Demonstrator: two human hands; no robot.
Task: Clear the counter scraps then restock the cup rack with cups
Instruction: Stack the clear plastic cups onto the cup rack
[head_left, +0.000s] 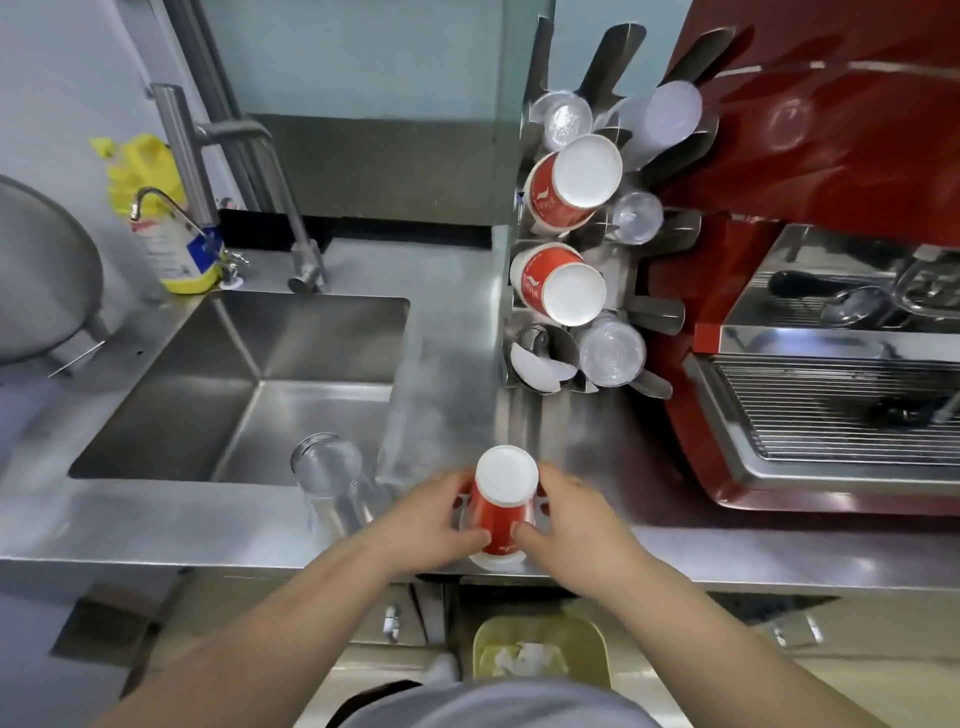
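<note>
A stack of red paper cups (503, 499) stands upside down near the counter's front edge, white bottom up. My left hand (431, 519) grips its left side and my right hand (571, 525) its right side. The steel cup rack (524, 260) stands behind on the counter, with two stacks of red cups (569, 189) and several stacks of clear cups (613, 353) in its slots. One lower slot (540, 358) shows only something white inside. A stack of clear plastic cups (330, 480) stands upside down to the left of my hands.
A steel sink (249, 395) with taps lies to the left, a yellow bottle (166, 228) behind it. A red espresso machine (810, 291) fills the right side. Below the counter edge a bin (540, 649) holds crumpled white paper.
</note>
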